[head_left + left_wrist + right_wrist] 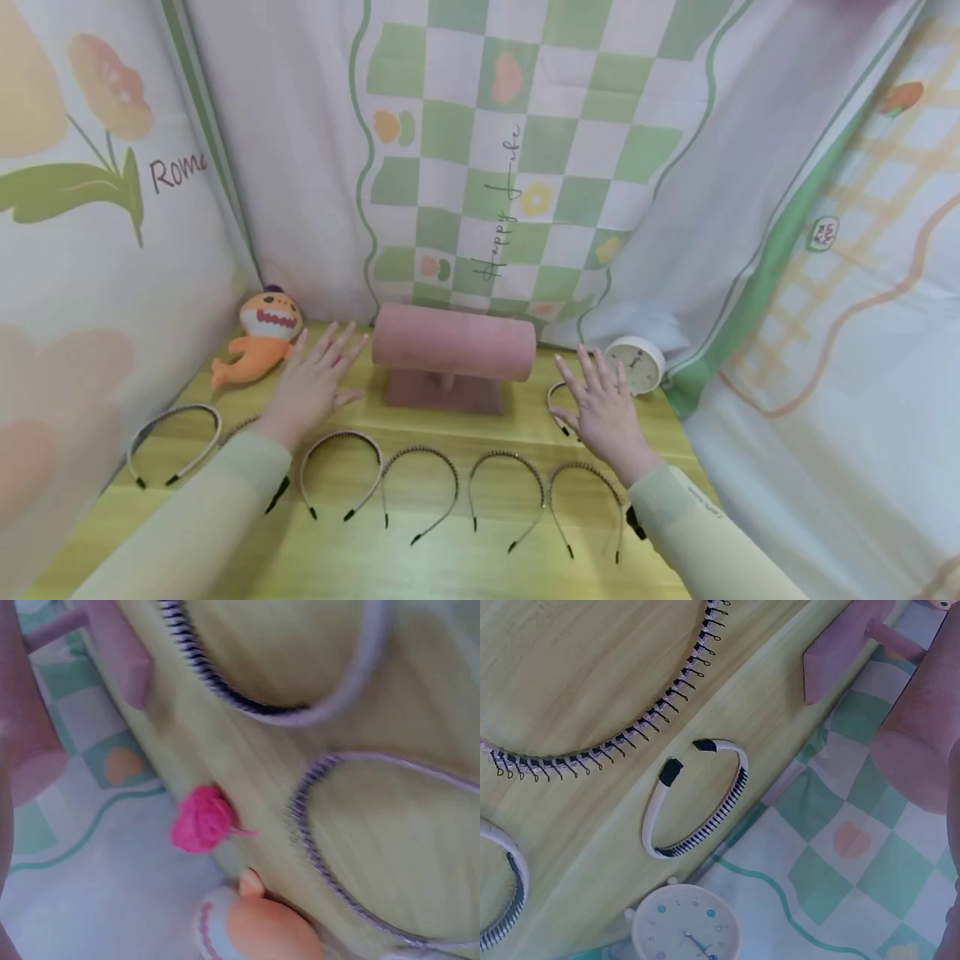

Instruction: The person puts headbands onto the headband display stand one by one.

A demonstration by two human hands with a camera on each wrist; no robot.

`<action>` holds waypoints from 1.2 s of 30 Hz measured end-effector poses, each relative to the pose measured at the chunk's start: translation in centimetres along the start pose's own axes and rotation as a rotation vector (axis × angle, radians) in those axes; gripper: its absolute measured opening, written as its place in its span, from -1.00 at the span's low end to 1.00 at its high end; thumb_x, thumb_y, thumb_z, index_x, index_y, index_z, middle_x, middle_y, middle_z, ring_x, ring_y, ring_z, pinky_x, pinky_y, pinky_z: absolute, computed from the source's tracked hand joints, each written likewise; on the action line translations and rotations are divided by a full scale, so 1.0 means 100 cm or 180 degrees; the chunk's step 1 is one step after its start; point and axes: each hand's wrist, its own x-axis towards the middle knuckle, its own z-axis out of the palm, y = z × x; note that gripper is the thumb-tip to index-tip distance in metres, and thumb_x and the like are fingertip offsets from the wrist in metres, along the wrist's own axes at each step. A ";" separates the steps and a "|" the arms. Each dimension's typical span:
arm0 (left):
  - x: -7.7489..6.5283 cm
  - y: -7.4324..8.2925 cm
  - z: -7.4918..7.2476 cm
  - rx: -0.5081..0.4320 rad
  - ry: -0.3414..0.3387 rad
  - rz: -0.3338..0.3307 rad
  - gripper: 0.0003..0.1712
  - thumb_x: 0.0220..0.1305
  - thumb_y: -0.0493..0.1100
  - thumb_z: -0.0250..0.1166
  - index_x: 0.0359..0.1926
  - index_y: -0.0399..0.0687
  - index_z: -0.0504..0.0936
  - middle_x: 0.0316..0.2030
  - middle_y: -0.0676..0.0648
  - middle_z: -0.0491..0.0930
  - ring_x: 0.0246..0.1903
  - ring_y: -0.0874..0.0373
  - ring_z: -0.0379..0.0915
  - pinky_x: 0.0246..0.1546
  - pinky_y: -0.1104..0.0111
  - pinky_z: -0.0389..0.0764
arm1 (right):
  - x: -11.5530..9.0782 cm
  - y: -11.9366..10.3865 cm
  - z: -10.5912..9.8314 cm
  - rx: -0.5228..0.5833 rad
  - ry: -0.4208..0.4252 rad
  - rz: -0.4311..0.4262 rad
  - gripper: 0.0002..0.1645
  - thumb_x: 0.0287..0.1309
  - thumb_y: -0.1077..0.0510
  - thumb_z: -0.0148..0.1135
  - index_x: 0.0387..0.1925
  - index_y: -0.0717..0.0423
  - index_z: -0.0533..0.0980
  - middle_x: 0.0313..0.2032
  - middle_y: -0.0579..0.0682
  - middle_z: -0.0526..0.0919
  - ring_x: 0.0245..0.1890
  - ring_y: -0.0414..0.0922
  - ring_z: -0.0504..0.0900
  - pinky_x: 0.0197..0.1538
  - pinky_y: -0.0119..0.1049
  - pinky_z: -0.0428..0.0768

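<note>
Both hands are held out with fingers spread, and neither holds anything. My left hand [311, 390] is between an orange shark plush [262, 354] and a pink padded roll stand [453, 342]. Its forearm partly hides a toothed headband [238, 427]. To the right of the stand, my right hand [600, 410] partly covers a small white headband [551, 398], which shows whole in the right wrist view. Several thin headbands lie in a row nearer the front, among them a white one [302, 471] and a beaded one [420, 448].
A round white clock [637, 367] stands at the back right. In the left wrist view, a bright pink ball-like thing [202, 820] lies by the plush. Another headband [213, 408] is at the far left. Printed curtains [300, 167] enclose the wooden table [360, 567].
</note>
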 end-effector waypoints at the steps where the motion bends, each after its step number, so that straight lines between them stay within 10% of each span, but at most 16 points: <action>1: 0.007 0.001 0.000 -0.0058 0.0078 0.0050 0.08 0.18 0.24 0.34 0.55 -0.03 0.03 0.55 -0.10 -0.21 0.50 -0.04 -0.44 0.42 -0.09 -0.43 | 0.001 0.001 0.000 0.0017 -0.0008 0.0018 0.01 0.28 -0.40 0.02 0.57 -0.11 -0.06 0.53 0.12 -0.43 0.49 0.14 -0.46 0.42 0.18 -0.48; 14: 0.078 0.029 0.018 -0.0339 0.0971 0.0700 -0.10 -0.05 -0.13 0.59 0.33 -0.18 0.44 0.27 -0.37 0.36 0.29 -0.30 0.22 0.33 -0.06 0.24 | 0.004 0.023 0.041 0.0544 -0.0279 0.0290 -0.05 0.32 -0.34 0.06 0.54 0.03 0.06 0.50 0.30 -0.15 0.47 0.32 -0.22 0.40 0.26 -0.41; 25: 0.083 0.049 0.028 -0.0603 0.0952 0.0462 -0.17 -0.09 -0.18 0.61 0.27 -0.19 0.52 0.17 -0.40 0.43 0.16 -0.31 0.35 0.15 -0.11 0.44 | -0.029 0.062 0.096 0.1498 -0.0822 0.1293 -0.20 0.41 -0.18 0.04 0.35 0.38 0.26 0.32 0.54 0.17 0.34 0.46 0.06 0.35 0.38 -0.05; 31: 0.082 0.049 0.019 -0.0659 0.0815 0.0331 -0.19 -0.06 -0.21 0.59 0.27 -0.22 0.51 0.21 -0.41 0.40 0.21 -0.31 0.31 0.24 -0.12 0.35 | -0.019 0.063 0.114 0.1951 -0.0940 0.1986 -0.38 0.30 -0.07 0.19 -0.02 0.49 0.45 0.01 0.49 0.46 0.04 0.41 0.41 0.11 0.32 0.39; 36: 0.083 0.049 0.019 -0.0705 0.0797 0.0289 -0.20 -0.04 -0.22 0.58 0.27 -0.22 0.51 0.22 -0.40 0.40 0.22 -0.30 0.30 0.25 -0.11 0.35 | -0.011 0.060 0.122 0.2359 -0.1104 0.2602 -0.36 0.31 0.02 0.11 0.12 0.55 0.32 0.09 0.52 0.35 0.10 0.39 0.37 0.18 0.27 0.37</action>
